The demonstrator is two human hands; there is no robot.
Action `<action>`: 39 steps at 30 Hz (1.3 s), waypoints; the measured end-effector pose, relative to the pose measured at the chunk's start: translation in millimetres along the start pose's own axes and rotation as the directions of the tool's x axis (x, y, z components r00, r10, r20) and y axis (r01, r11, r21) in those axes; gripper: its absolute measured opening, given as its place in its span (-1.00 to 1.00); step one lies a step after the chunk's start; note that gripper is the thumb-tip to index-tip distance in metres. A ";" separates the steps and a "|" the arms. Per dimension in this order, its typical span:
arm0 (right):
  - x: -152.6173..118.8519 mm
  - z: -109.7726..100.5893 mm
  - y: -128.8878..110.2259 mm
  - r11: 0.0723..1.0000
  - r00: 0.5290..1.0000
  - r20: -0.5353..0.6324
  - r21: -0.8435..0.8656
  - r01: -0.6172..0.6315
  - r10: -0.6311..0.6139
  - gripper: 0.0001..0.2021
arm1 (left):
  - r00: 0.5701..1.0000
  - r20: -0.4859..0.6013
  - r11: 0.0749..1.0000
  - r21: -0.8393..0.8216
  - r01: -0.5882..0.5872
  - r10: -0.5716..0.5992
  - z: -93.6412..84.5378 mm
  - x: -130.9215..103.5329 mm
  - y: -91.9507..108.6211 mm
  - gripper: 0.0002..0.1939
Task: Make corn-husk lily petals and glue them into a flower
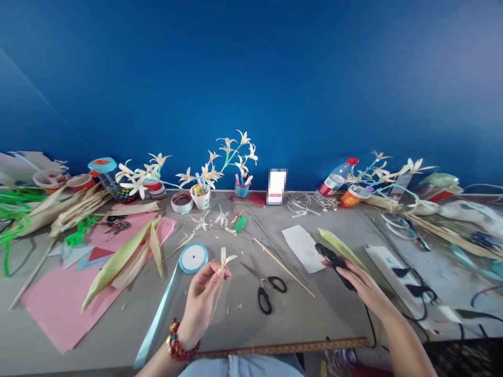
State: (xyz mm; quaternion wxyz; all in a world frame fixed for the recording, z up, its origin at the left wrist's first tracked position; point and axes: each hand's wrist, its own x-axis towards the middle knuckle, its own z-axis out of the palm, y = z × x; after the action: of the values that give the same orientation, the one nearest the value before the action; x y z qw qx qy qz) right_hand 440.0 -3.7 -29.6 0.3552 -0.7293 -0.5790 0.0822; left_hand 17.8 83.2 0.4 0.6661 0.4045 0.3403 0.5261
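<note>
Between the thumb and fingers of my left hand [207, 290] is a small pale corn-husk flower [224, 258], upright, its thin stem trailing below. My right hand [363, 285] is closed around a black corded glue gun [334, 264], its front end pointing up and left. Scissors [267, 285] with black handles lie partly spread on the table between my hands. A spool of light blue ribbon [194, 257] is just left of my left hand, with its loose end running toward the front edge. Near the glue gun are a green husk [340, 246] and a white sheet [302, 246].
Pink paper [65, 309] with husks on it covers the left side. A white power strip [393, 277] with cords lies at right. Along the wall stand cups of husk flowers [200, 198], a tilted bottle [336, 180] and a phone [277, 184]. A thin stick [288, 269] lies behind the scissors.
</note>
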 end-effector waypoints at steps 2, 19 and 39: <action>-1.1 -1.2 -3.6 0.998 0.999 0.001 0.035 -0.044 0.044 -0.58 | 1.000 0.002 1.000 0.004 0.001 -0.001 0.2 0.0 -0.2 -0.81; -18.2 31.7 -149.8 0.487 0.956 0.277 0.824 -0.288 0.095 -0.38 | 0.999 0.033 1.000 0.021 -0.015 0.015 15.9 -2.7 5.3 -0.75; 1.0 37.0 -78.1 0.957 0.993 -0.018 -0.270 0.104 -0.113 -0.60 | 0.998 -0.005 0.998 -0.008 -0.069 0.069 -1.3 -4.4 9.4 -0.80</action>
State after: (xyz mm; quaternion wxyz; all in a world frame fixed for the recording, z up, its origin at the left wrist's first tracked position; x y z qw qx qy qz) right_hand 359.2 18.9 -8.6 0.2663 -0.7392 -0.6179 -0.0288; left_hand 11.7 80.2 8.4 0.6485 0.4122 0.3256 0.5510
